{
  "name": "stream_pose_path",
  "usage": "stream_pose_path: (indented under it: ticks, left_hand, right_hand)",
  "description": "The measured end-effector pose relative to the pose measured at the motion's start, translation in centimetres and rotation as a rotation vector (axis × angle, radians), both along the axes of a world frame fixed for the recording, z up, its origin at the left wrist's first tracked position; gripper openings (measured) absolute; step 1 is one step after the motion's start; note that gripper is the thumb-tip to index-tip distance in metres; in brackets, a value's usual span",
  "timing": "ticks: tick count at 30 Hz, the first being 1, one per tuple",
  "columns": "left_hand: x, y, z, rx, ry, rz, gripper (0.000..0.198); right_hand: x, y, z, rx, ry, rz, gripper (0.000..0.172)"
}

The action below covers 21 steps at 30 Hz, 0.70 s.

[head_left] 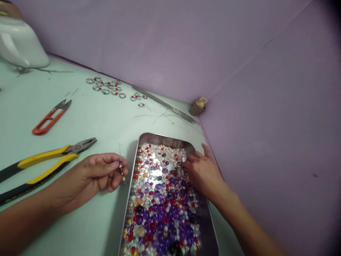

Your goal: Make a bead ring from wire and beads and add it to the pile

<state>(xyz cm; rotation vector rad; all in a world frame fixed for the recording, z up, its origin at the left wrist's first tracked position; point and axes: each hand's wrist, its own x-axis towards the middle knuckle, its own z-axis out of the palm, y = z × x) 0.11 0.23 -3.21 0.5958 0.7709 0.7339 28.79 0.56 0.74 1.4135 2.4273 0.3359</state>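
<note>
Thumb and fingers of my left hand [99, 172] pinch a short beaded wire [121, 167], left of a metal tray [207, 217]. A few small beads show along the wire. My right hand [201, 170] reaches over the tray's right side, its fingertips down at the small clear and gold-coloured beads. Whether a bead sits between those fingertips is hidden. Loose beads [160, 213] cover much of the tray floor: purple, red, clear, white and black. Larger purple ones crowd the near half.
Yellow-and-black pliers [77, 147] and orange thread snips [50, 119] lie on the left. Beaded rings [106, 87] are grouped by the wall, beside a bundle of thin wires [165, 103]. A small brown container [196, 108] stands in the corner. A white glossy object [23, 44] is at upper left.
</note>
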Motion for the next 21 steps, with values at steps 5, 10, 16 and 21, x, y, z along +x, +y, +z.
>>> stream_pose_path:
  ticks: [5,10,16,21]
  left_hand:
    - [-0.1,0.0,-0.3,-0.010,0.002,-0.007,0.011]
    - [0.0,0.1,-0.3,0.009,0.001,-0.005,0.012]
    - [0.0,0.0,0.1,-0.007,-0.003,0.007,0.011]
    - [0.1,0.0,0.1,-0.010,-0.010,0.005,0.009]
  right_hand:
    - [-0.8,0.4,-0.1,-0.010,-0.050,-0.014,0.014]
    - [-1.3,0.3,-0.5,0.017,-0.048,-0.035,0.014]
    - [-0.7,-0.1,0.0,0.072,0.092,-0.090,0.010]
    - [-1.5,-4.3,2.6,0.114,0.477,-0.104,0.012]
